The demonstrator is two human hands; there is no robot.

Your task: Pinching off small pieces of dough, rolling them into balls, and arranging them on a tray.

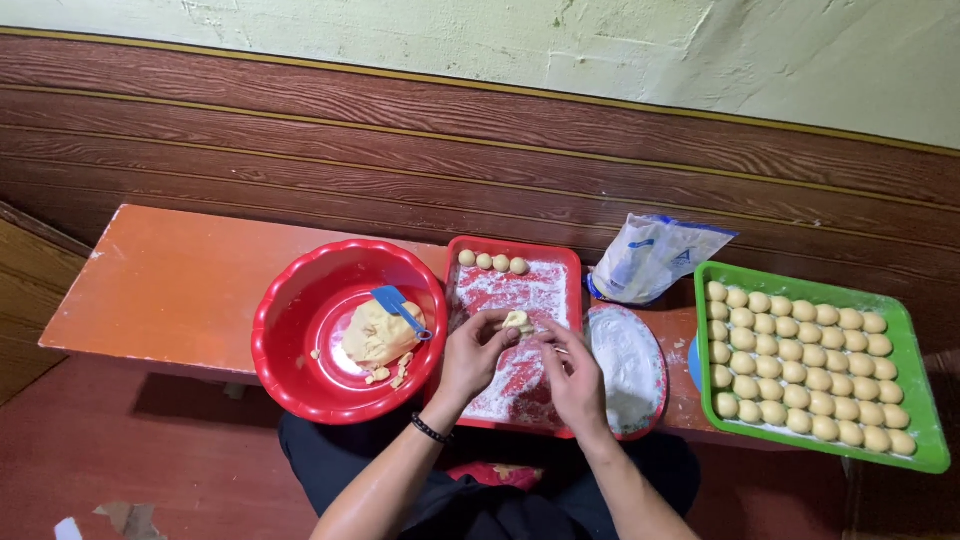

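Note:
My left hand (472, 352) and my right hand (570, 370) meet over a red floured tray (566, 262). Between their fingertips they pinch a small piece of yellow dough (517, 321). A black band is on my left wrist. Three dough balls (492, 262) lie in a row at the tray's far edge. To the left, a red bowl (290, 345) holds a lump of yellow dough (375, 335) with a blue scraper (400, 308) resting on it.
A plate of white flour (628, 365) sits right of the red tray. A green tray (925, 400) at the right holds several rows of dough balls. A flour bag (655, 255) leans on the brown panelled wall. All rest on an orange bench (160, 285).

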